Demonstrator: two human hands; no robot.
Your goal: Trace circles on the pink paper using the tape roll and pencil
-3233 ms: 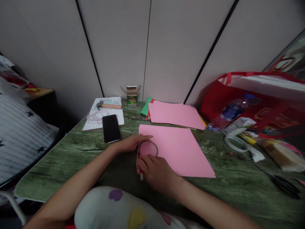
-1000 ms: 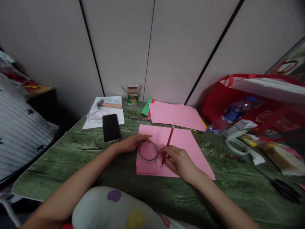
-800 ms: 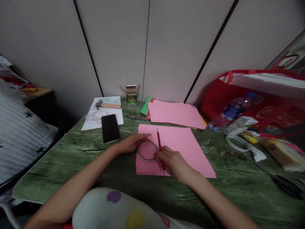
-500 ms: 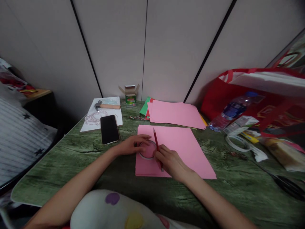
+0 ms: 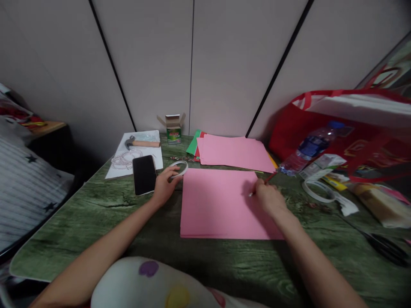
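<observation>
My left hand (image 5: 165, 183) grips a thin white ring (image 5: 179, 170), tilted above the table just off the left edge of the pink paper. My right hand (image 5: 269, 194) is closed around a red pencil (image 5: 271, 175) over the right part of that paper, its pale end toward the left. The pink paper (image 5: 218, 205) lies as a small stack in front of me, and no mark on it can be made out. Left of my left hand rests a black-screened phone (image 5: 144, 175).
Behind lies more pink paper (image 5: 234, 150) over coloured sheets. A hammer (image 5: 144, 143), beaded strand (image 5: 126, 159) and small open box (image 5: 174, 130) stand at back left. To the right are a water bottle (image 5: 310, 149), red bag (image 5: 285, 124), tape roll (image 5: 316, 192) and black-handled scissors (image 5: 387, 248).
The ring has been lifted off the pink paper by my left hand and moved up and left. My right hand has carried the pencil to the right, turning it.
</observation>
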